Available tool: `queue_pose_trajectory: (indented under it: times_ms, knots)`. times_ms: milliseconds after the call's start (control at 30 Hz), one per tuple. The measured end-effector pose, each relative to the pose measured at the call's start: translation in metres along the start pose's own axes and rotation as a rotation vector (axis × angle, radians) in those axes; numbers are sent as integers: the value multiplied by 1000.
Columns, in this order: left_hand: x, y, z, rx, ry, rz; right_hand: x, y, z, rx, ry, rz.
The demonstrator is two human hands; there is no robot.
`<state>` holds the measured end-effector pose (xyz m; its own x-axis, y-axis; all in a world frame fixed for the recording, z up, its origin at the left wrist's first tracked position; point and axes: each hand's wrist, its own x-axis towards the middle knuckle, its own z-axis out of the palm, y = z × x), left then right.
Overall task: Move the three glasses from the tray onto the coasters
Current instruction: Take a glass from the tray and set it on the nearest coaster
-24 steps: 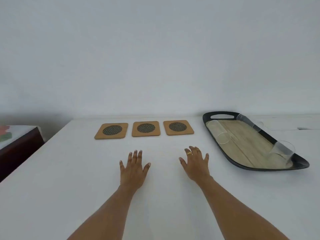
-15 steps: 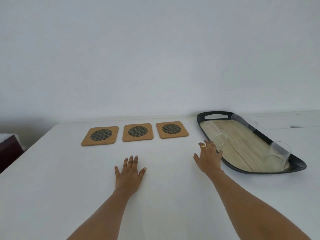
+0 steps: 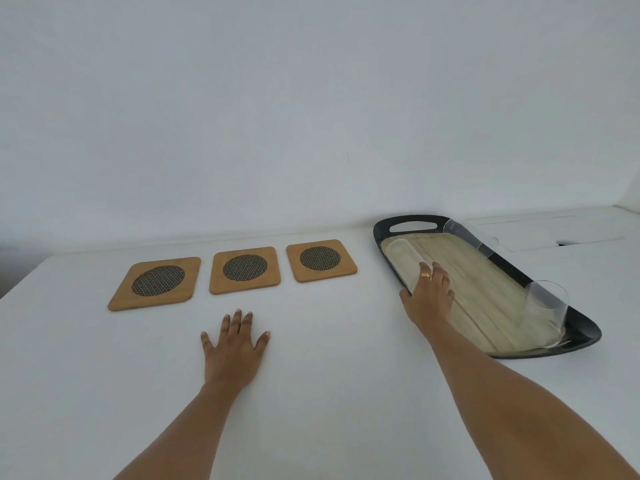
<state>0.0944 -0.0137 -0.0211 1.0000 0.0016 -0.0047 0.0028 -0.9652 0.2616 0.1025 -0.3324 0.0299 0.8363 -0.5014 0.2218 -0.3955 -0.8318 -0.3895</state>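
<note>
Three square wooden coasters with dark mesh circles lie in a row: left coaster, middle coaster, right coaster. To their right is a black-rimmed tray with a wooden floor. Three clear glasses are on it: one at its left side, one against the far right rim, one at the near right end. My right hand reaches over the tray's left rim, fingers spread at the near end of the left glass, touching it. My left hand lies flat on the table, holding nothing.
Everything sits on a white table against a plain white wall. The table's left edge runs off at the far left. Behind the tray on the right lies a flat white panel.
My right hand has moved right and forward from the table, over the tray's rim, to the left glass. The view has shifted right. My left hand stayed flat on the table.
</note>
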Motion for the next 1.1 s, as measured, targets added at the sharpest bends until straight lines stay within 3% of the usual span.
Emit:
queue_pose_trajectory:
  times_ms: [267,733,967,1100]
  knots:
    - [2,0,3,-28,49,-10,15,3,9,217,37,105]
    - [-1,1,3,-21,82,-11,27,6,15,359,89,189]
    - [-3,1,2,-35,79,-11,24,4,10,462,214,89]
    - [-3,2,1,-29,78,-12,24,-12,0,681,280,109]
